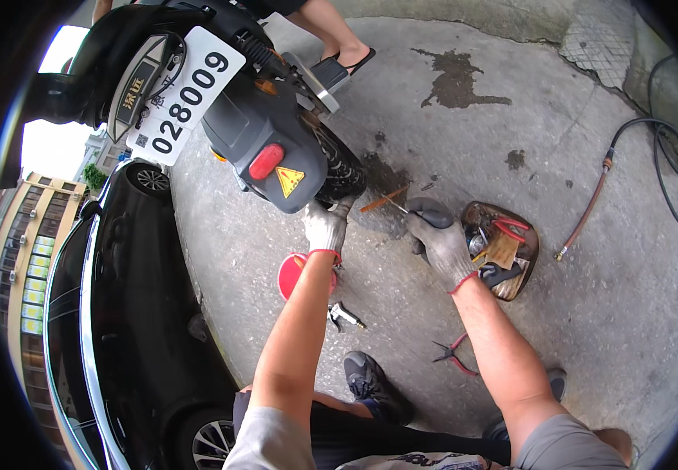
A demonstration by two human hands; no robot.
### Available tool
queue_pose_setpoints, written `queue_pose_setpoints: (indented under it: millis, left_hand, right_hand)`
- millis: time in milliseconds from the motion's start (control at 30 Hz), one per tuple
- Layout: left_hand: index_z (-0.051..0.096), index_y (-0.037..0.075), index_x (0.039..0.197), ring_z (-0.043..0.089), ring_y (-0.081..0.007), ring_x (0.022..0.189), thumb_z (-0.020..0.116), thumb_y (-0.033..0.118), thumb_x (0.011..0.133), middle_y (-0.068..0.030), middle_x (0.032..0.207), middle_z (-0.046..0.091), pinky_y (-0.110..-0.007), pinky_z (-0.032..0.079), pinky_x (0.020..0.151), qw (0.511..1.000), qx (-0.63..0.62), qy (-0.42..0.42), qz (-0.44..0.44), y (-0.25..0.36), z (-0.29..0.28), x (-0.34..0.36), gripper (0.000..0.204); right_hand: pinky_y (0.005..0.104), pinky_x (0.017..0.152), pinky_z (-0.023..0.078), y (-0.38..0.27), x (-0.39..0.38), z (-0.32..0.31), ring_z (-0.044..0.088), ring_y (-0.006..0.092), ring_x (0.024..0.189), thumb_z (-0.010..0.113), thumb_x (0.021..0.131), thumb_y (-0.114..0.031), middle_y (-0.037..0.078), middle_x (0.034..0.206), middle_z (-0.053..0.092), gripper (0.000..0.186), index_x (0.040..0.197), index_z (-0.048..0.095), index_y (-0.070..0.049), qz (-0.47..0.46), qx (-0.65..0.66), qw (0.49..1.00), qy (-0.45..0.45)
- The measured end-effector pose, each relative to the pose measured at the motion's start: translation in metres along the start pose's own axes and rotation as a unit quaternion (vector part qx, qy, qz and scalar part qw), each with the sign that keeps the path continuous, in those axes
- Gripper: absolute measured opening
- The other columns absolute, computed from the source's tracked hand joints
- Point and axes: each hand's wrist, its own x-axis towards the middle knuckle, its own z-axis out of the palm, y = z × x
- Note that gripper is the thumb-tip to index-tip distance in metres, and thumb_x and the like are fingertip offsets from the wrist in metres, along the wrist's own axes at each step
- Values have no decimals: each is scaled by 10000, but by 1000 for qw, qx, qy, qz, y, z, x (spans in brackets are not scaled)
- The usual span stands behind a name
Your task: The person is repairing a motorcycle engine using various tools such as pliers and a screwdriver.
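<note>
The left hand (325, 225) presses on the scooter's back tire (343, 168). The right hand (441, 239) grips a thin tool (386, 200) tight, tip at the tire. Push it straight and hold the tire steady. I count 2 gloves, 1 pliers (455, 354) (on the ground), 1 tool tray (528, 266).

outdoor roadside repair spot: concrete ground (511, 117), tool tray (528, 258), scooter (276, 149).
</note>
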Motion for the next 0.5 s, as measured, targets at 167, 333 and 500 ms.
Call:
queue_pose_setpoints:
  millis: [167,333,500]
  left_hand:
    - [495,5,1288,563,-258,1171,643,207,872,-126,1248,600,-362,462,956,997,-67,-18,41,-18,-5,2,485]
    - [527,72,1259,525,-226,1168,504,227,959,-78,1263,555,-420,456,962,853,-521,21,-16,-16,-7,10,339]
    - [459,62,1349,443,-210,1253,495,262,978,-49,1314,518,-421,433,992,858,-514,8,5,-4,-13,0,423]
  right_hand:
    - [236,490,423,10,4,2,525,82,552,662,861,-70,10,746,588,204,1059,626,-38,12,-15,1000,4]
    - [243,490,428,19,10,16,528,82,557,651,862,-61,9,744,585,200,1059,625,-37,10,16,1000,9]
    - [238,467,427,34,15,35,521,78,540,646,864,-72,9,743,588,206,1066,627,-38,-4,-28,999,24]
